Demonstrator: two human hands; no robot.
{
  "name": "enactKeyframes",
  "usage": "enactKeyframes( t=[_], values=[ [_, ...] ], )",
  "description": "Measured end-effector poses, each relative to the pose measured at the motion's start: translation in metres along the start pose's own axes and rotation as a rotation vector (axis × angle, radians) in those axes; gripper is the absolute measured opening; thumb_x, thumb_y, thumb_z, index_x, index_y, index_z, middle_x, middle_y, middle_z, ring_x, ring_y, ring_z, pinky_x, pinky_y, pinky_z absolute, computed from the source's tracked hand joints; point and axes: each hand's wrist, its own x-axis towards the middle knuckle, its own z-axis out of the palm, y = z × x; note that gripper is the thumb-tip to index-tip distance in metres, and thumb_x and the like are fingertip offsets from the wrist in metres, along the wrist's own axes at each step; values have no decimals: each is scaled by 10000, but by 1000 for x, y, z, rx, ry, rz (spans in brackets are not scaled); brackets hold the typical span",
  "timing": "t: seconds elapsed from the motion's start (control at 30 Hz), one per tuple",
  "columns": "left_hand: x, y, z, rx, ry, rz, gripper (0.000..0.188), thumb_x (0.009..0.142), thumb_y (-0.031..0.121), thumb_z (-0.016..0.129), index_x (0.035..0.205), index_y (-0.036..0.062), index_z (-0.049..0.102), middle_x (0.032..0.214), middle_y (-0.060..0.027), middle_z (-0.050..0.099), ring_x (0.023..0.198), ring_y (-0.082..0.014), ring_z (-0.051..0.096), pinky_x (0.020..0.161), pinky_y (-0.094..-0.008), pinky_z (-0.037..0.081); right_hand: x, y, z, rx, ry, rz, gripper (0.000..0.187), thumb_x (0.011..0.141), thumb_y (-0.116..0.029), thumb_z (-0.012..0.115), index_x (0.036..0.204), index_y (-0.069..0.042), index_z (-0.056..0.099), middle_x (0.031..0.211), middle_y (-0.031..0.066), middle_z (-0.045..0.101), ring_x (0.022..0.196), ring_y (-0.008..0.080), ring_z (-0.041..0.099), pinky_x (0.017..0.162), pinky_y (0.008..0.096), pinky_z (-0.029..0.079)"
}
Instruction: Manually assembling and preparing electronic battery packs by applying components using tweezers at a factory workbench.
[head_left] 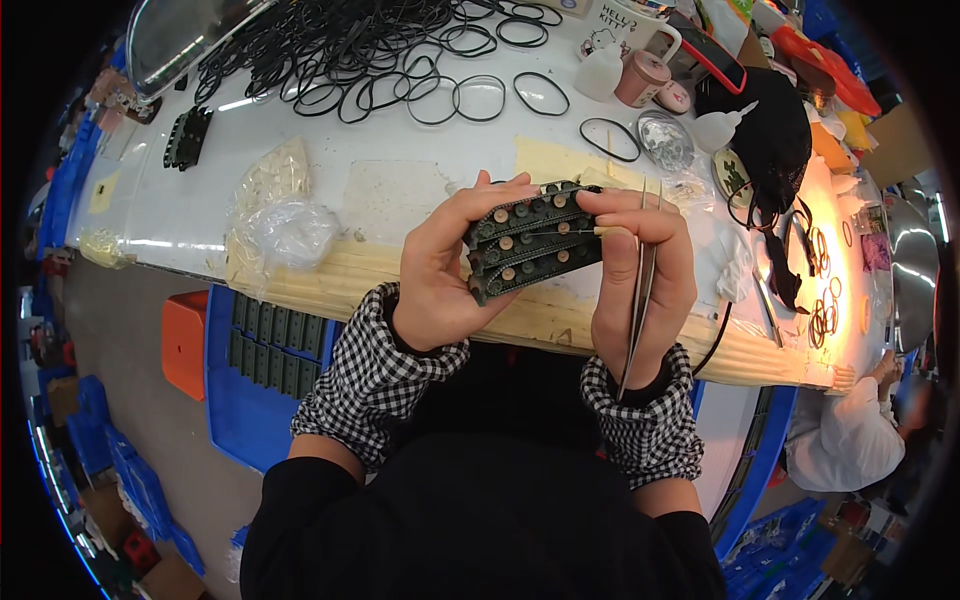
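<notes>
My left hand [440,275] is closed around a dark green moulded part [535,262], held tilted above the table's front edge. Rows of round holes run along the part, several with copper-coloured round pieces in them, and dark cord-like strips lie between the rows. My right hand [655,270] grips metal tweezers [641,310], which stand nearly upright with their tips pointing away from me. Its index fingertip rests on the part's upper right corner. A thin pale piece [598,231] shows by the right thumb; its kind is too small to tell.
Black rubber rings [330,60] lie heaped at the back. A similar green part [187,138] and clear plastic bags [285,235] are at left. Below stand a blue crate [222,400] of green parts and an orange stool [183,345]. A mug [615,30] and a co-worker [850,440] are at right.
</notes>
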Motion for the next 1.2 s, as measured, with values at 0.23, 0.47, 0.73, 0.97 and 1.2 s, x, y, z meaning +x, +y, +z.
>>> enactKeyframes(
  t=[0.23, 0.47, 0.73, 0.97, 1.2],
  values=[
    [0, 1, -1, -8, 0, 11, 585, 728, 2, 766, 1265, 71, 544, 1240, -82, 627, 1296, -296, 512, 1183, -526, 162, 0, -1, 1, -38, -7, 8, 50, 928, -44, 611, 958, -15, 583, 1007, 120, 685, 958, 230, 585, 875, 336, 460],
    [1, 1, 0, -2, 3, 12, 575, 731, 2, 763, 1261, 65, 547, 1232, -92, 632, 1289, -294, 518, 1184, -520, 164, 0, -1, -5, 27, 39, 37, 43, 953, -42, 568, 967, -2, 573, 1009, 131, 680, 948, 209, 591, 882, 323, 457],
    [-2, -5, 0, -8, 23, 38, 597, 725, -13, 755, 1273, 42, 525, 1268, -126, 610, 1288, -282, 518, 1185, -510, 172, 9, 27, -37, -642, 160, -64, 37, 895, -27, 627, 902, -1, 601, 928, 111, 674, 881, 263, 604, 804, 352, 466],
    [-2, -6, 1, -50, 30, 25, 610, 725, -25, 746, 1285, 39, 512, 1289, -127, 597, 1289, -268, 516, 1186, -506, 171, 10, 17, -37, -803, 175, -187, 67, 872, -43, 656, 886, -10, 600, 878, 101, 677, 855, 294, 585, 797, 389, 459],
    [-2, -4, 1, -48, 43, -2, 595, 735, -12, 751, 1281, 40, 521, 1286, -125, 598, 1275, -259, 527, 1188, -494, 168, -2, -11, -15, -42, -57, -44, 61, 945, -62, 576, 985, -19, 560, 1026, 142, 695, 1051, 304, 591, 988, 442, 431]
  ],
)
